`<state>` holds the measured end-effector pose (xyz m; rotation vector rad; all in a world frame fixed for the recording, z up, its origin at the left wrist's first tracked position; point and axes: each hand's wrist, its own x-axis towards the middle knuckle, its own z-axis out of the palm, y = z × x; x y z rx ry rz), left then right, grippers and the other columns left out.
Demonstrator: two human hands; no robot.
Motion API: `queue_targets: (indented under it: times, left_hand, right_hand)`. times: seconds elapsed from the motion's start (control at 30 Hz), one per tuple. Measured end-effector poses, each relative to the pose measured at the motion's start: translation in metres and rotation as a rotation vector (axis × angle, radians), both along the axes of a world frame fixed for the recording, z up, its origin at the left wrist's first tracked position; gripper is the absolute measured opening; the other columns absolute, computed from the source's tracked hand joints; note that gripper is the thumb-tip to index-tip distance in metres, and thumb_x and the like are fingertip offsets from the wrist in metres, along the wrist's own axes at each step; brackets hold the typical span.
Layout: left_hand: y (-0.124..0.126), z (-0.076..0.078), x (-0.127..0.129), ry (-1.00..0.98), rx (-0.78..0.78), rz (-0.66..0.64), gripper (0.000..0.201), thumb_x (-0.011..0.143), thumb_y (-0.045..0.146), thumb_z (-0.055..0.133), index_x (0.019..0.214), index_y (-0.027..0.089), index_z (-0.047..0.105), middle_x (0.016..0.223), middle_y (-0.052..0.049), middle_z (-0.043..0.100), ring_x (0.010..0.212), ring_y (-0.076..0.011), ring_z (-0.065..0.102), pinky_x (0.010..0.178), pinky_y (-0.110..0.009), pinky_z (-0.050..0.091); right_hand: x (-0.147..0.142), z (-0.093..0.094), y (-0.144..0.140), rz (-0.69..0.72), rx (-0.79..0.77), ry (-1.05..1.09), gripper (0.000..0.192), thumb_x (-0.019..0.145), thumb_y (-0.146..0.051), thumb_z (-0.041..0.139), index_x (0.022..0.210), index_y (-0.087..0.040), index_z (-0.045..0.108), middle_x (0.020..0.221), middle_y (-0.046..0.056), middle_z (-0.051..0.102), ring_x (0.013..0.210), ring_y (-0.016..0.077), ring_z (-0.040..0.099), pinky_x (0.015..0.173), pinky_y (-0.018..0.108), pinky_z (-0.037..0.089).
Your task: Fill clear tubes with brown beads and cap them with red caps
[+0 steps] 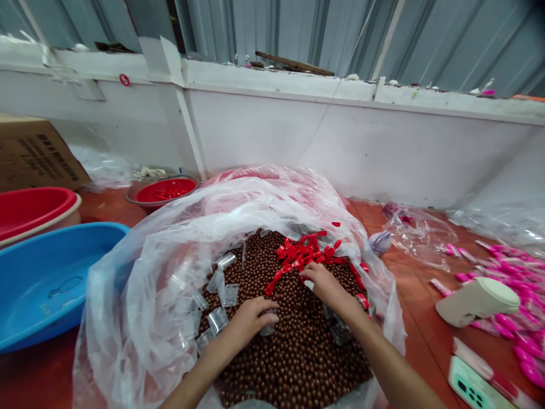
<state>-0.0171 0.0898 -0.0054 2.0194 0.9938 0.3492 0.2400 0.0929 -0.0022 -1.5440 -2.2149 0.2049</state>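
Both hands work low in the frame's centre inside the open plastic bag [140,295]: the left hand [251,318] grips a clear cup [269,328] over brown beads [298,352], the right hand [323,284] curls shut by red caps [304,253].

Bare forearms and hands [289,301], no sleeves or gloves.

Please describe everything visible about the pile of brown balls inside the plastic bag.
The brown balls are small, round, glossy beads, heaped in a wide mound inside the open clear plastic bag. Red clips lie on the far part, clear small caps on the left. The left hand and right hand both rest on the pile.
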Motion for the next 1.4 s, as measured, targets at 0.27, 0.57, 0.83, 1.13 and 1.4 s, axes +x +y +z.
queue_targets:
  times: [0.27,0.57,0.83,1.13,1.4]
  left_hand:
    - [-0.017,-0.007,0.022,0.098,0.018,-0.023,0.054,0.075,0.02,0.051,0.128,0.024,0.046,0.117,-0.009,0.053,0.108,-0.0218,0.048,0.094,-0.032,0.033]
    - [-0.012,-0.004,0.02,0.194,0.036,0.12,0.024,0.067,0.023,0.06,0.09,0.021,0.066,0.092,-0.005,0.067,0.089,-0.0229,0.057,0.08,-0.031,0.037]
    - [-0.012,-0.027,0.055,0.062,-0.004,0.115,0.026,0.065,0.024,0.064,0.089,0.019,0.069,0.091,-0.006,0.068,0.086,-0.0227,0.059,0.079,-0.03,0.039]
    - [-0.023,-0.048,0.073,-0.283,-0.258,0.209,0.029,0.063,0.026,0.066,0.09,0.018,0.069,0.088,-0.003,0.069,0.082,-0.0205,0.06,0.081,-0.032,0.042]
    - [-0.035,-0.036,0.066,-0.527,-0.61,0.265,0.04,0.061,0.023,0.07,0.1,0.013,0.066,0.095,-0.007,0.067,0.081,-0.0183,0.06,0.076,-0.034,0.048]
  right_hand:
    - [0.004,0.01,-0.082,-0.209,0.032,0.441,0.028,0.083,-0.017,0.045,0.105,-0.024,0.06,0.106,0.005,0.062,0.098,0.0197,0.057,0.086,0.037,0.047]
    - [-0.038,-0.021,-0.16,-0.288,0.03,0.384,0.026,0.076,-0.01,0.043,0.089,-0.024,0.061,0.106,0.006,0.061,0.098,0.0204,0.059,0.084,0.032,0.05]
    - [-0.039,-0.048,-0.171,-0.207,0.018,0.181,0.076,0.055,0.003,0.034,0.124,-0.027,0.047,0.113,0.004,0.059,0.102,0.0197,0.056,0.087,0.037,0.05]
    - [-0.036,-0.049,-0.174,-0.282,0.005,0.428,0.059,0.074,-0.006,0.039,0.128,-0.029,0.046,0.119,0.004,0.058,0.109,0.0221,0.053,0.09,0.04,0.047]
    - [-0.041,-0.026,-0.168,-0.494,-0.358,1.449,0.049,0.083,-0.036,0.052,0.13,-0.027,0.042,0.108,0.007,0.063,0.072,0.0166,0.061,0.055,0.029,0.049]
